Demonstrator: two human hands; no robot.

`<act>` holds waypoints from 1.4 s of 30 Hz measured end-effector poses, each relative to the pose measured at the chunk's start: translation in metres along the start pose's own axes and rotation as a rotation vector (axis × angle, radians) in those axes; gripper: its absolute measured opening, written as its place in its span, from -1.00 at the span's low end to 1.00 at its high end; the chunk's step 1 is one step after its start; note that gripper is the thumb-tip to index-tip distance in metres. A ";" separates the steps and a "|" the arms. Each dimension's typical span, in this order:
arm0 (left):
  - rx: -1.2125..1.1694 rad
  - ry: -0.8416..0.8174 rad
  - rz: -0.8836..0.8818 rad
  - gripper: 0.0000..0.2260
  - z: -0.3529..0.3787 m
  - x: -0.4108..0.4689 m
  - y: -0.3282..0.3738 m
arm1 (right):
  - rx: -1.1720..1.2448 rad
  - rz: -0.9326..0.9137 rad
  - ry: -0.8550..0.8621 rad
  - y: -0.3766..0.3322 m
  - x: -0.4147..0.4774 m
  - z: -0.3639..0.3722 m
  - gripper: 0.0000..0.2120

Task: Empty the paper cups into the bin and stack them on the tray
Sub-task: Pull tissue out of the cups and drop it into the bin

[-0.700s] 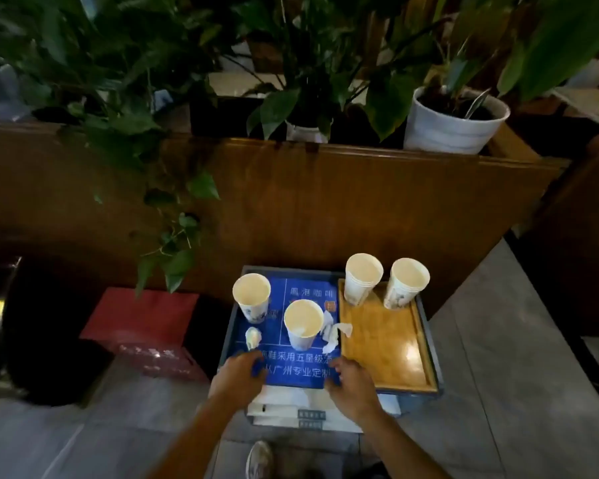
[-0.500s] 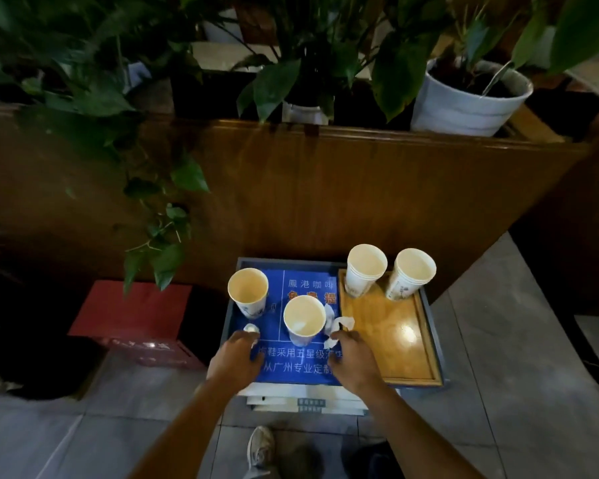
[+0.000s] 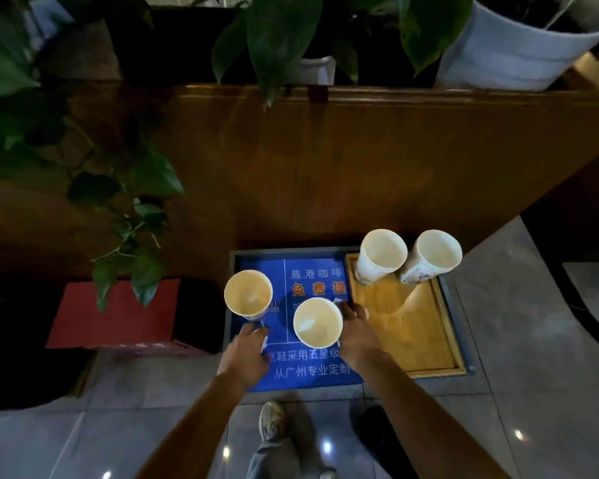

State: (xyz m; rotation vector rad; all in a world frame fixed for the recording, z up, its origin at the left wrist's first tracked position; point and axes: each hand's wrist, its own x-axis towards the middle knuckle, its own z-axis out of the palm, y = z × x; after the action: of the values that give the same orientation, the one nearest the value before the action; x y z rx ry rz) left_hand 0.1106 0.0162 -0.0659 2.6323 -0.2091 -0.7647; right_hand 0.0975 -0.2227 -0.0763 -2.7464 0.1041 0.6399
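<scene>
Two paper cups stand upright on a blue printed board (image 3: 261, 267): one at the left (image 3: 248, 295), one in the middle (image 3: 317, 323). My left hand (image 3: 247, 350) curls over a small white paper wad (image 3: 265, 340) just below the left cup. My right hand (image 3: 357, 331) closes on a crumpled tissue (image 3: 338, 301) right of the middle cup. On the wooden tray (image 3: 408, 340) at the right, a stack of cups (image 3: 381, 255) and a single cup (image 3: 431, 255) stand at the far edge.
A wooden planter wall (image 3: 325, 160) with potted plants rises right behind the board. A red box (image 3: 118, 312) sits to the left, with a dark container (image 3: 18, 357) beyond it. My shoe (image 3: 272, 420) is on the tiled floor below.
Both hands moved forward from the board's near edge onto the paper scraps beside the cups. The camera came closer and tilted down.
</scene>
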 end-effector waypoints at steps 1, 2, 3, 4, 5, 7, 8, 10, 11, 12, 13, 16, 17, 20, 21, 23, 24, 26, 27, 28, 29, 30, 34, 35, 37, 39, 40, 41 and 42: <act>0.001 -0.001 0.005 -0.58 0.001 0.002 -0.002 | 0.036 0.011 0.017 -0.001 0.000 0.000 -0.12; -0.002 0.001 0.009 -0.58 0.002 0.004 -0.005 | 0.061 0.019 0.033 0.000 0.000 0.001 -0.15; -0.009 0.002 0.009 -0.59 0.002 0.004 -0.005 | 0.096 0.036 0.031 0.001 -0.001 0.001 -0.19; -0.010 0.003 0.016 -0.61 0.002 0.005 -0.006 | 0.090 0.034 0.020 0.001 -0.001 0.003 -0.25; -0.002 -0.001 0.030 -0.66 0.003 0.006 -0.007 | 0.089 0.033 0.025 0.001 0.000 0.004 -0.33; 0.009 -0.005 0.049 -0.75 0.004 0.006 -0.008 | 0.102 0.040 0.037 0.002 -0.001 0.005 -0.45; 0.009 -0.013 0.054 -0.78 0.003 0.005 -0.009 | 0.071 0.039 0.039 0.003 -0.001 0.005 -0.46; 0.023 -0.034 0.063 -0.82 0.003 0.004 -0.009 | 0.026 0.038 0.004 0.004 -0.006 0.005 -0.50; 0.045 -0.044 0.071 -0.82 0.002 0.003 -0.009 | 0.028 0.048 -0.011 0.005 -0.010 0.005 -0.53; 0.063 -0.048 0.076 -0.82 0.002 0.001 -0.009 | 0.020 0.045 -0.018 0.006 -0.014 0.006 -0.54; 0.063 -0.044 0.070 -0.82 0.002 -0.002 -0.008 | 0.004 0.028 -0.010 0.007 -0.019 0.008 -0.54; 0.029 -0.035 0.050 -0.80 0.003 -0.014 -0.002 | 0.027 -0.016 0.010 0.010 -0.036 0.010 -0.57; 0.023 -0.036 0.056 -0.80 0.005 -0.019 0.000 | 0.060 -0.033 0.023 0.011 -0.043 0.009 -0.60; -0.025 -0.047 0.079 -0.82 0.012 -0.033 0.009 | 0.178 -0.064 0.080 0.016 -0.064 0.007 -0.62; -0.030 -0.063 0.089 -0.82 0.016 -0.038 0.015 | 0.208 -0.064 0.102 0.019 -0.072 0.005 -0.62; -0.041 -0.103 0.114 -0.82 0.025 -0.046 0.027 | 0.236 -0.046 0.143 0.026 -0.088 0.003 -0.59; -0.041 -0.118 0.131 -0.83 0.031 -0.052 0.036 | 0.248 -0.032 0.156 0.032 -0.097 0.002 -0.56; -0.037 -0.132 0.157 -0.82 0.043 -0.066 0.057 | 0.285 0.004 0.187 0.048 -0.119 0.001 -0.53; -0.046 -0.135 0.158 -0.79 0.050 -0.073 0.069 | 0.295 0.022 0.204 0.057 -0.131 0.001 -0.56; -0.064 -0.139 0.154 -0.77 0.058 -0.079 0.081 | 0.299 0.042 0.223 0.067 -0.143 0.001 -0.60; -0.067 -0.134 0.158 -0.75 0.065 -0.085 0.094 | 0.307 0.058 0.233 0.078 -0.155 0.001 -0.64; -0.062 -0.132 0.169 -0.74 0.072 -0.090 0.109 | 0.322 0.074 0.236 0.089 -0.167 0.002 -0.67; -0.038 -0.182 0.228 -0.74 0.104 -0.107 0.172 | 0.378 0.192 0.249 0.139 -0.213 0.011 -0.71; -0.031 -0.206 0.238 -0.73 0.112 -0.111 0.187 | 0.369 0.211 0.237 0.151 -0.225 0.014 -0.73; -0.001 -0.248 0.259 -0.68 0.130 -0.116 0.216 | 0.355 0.232 0.203 0.175 -0.246 0.021 -0.77; 0.032 -0.289 0.287 -0.65 0.148 -0.120 0.244 | 0.388 0.249 0.176 0.198 -0.267 0.030 -0.83; 0.052 -0.307 0.307 -0.66 0.157 -0.121 0.257 | 0.401 0.260 0.172 0.209 -0.276 0.036 -0.85; 0.074 -0.323 0.328 -0.66 0.165 -0.121 0.269 | 0.421 0.281 0.168 0.219 -0.284 0.042 -0.83; 0.098 -0.336 0.350 -0.67 0.173 -0.121 0.280 | 0.445 0.315 0.170 0.230 -0.292 0.048 -0.80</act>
State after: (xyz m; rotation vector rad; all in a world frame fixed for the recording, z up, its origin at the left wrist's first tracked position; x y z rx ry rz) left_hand -0.0939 -0.2655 -0.0278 2.4376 -0.7933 -1.0838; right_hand -0.2167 -0.4251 -0.0542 -2.3590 0.6462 0.3952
